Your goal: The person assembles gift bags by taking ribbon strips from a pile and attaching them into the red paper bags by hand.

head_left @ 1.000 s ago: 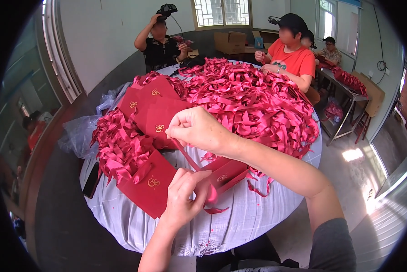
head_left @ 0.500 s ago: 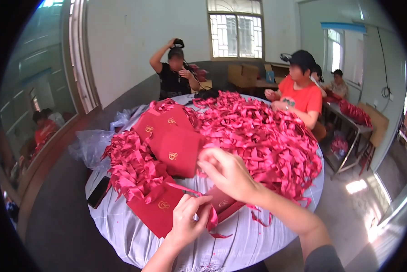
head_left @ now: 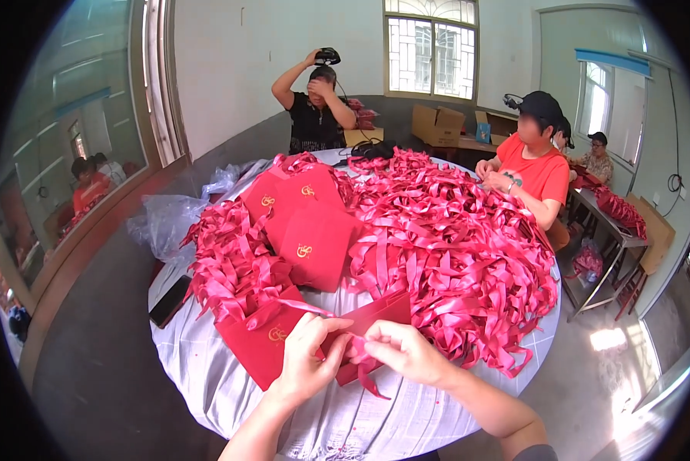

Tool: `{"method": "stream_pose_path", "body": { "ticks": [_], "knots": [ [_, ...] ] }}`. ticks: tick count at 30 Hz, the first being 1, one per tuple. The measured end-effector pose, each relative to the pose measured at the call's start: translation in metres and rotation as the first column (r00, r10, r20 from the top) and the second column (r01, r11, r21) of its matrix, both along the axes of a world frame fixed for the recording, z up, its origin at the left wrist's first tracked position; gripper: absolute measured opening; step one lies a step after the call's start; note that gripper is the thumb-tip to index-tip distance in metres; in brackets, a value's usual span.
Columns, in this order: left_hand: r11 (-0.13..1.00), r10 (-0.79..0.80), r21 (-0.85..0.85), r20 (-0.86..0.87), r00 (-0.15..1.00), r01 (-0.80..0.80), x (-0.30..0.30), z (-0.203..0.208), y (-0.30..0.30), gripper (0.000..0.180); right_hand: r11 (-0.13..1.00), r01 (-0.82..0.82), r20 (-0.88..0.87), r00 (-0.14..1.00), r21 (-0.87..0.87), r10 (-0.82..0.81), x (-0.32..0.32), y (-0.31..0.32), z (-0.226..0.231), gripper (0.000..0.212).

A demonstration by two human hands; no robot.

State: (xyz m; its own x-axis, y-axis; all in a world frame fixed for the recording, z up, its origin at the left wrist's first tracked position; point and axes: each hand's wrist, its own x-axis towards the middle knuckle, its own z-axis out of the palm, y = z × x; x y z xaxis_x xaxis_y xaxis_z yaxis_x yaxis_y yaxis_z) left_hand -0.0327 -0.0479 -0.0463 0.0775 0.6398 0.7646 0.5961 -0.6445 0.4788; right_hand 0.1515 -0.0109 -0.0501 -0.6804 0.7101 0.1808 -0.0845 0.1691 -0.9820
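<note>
My left hand pinches a pink-red satin ribbon, one length of which runs off to the left over a dark red paper bag with a gold emblem. Close beside it, my right hand is closed on the same ribbon, and a loose tail hangs below the fingers. Just behind both hands a second red bag lies, partly hidden by them. More red bags with gold emblems are stacked beyond, between heaps of ribbon. The exact hold of the fingertips is hard to make out.
A large ribbon heap covers the table's right side, a smaller one the left. A dark phone and clear plastic lie at the left edge. A person in orange-red and another in black are across the table.
My right hand has come down from the stacked bags to meet my left hand at the ribbon. The view has shifted slightly. Across the table, the person in black has raised a hand to the face.
</note>
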Motion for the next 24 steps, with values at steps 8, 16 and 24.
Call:
{"method": "stream_pose_path", "body": {
  "ticks": [8, 16, 24],
  "knots": [
    [0.998, 0.001, -0.065, 0.02, 1.0, 0.0, -0.003, 0.001, 0.003, 0.021, 0.992, 0.015, 0.032, 0.999, -0.127, -0.011, 0.017, 0.004, 0.017, 0.013],
    [0.997, -0.034, -0.067, 0.022, 0.999, 0.036, -0.006, 0.004, 0.001, 0.016, 0.995, 0.101, 0.134, 0.986, 0.005, -0.1, 0.072, 0.012, 0.06, 0.014],
    [1.0, -0.004, 0.011, -0.063, 0.998, 0.005, -0.004, 0.003, -0.001, 0.01, 0.965, 0.216, 0.051, 0.973, 0.146, -0.226, 0.127, 0.011, 0.07, 0.019]
  ]
}}
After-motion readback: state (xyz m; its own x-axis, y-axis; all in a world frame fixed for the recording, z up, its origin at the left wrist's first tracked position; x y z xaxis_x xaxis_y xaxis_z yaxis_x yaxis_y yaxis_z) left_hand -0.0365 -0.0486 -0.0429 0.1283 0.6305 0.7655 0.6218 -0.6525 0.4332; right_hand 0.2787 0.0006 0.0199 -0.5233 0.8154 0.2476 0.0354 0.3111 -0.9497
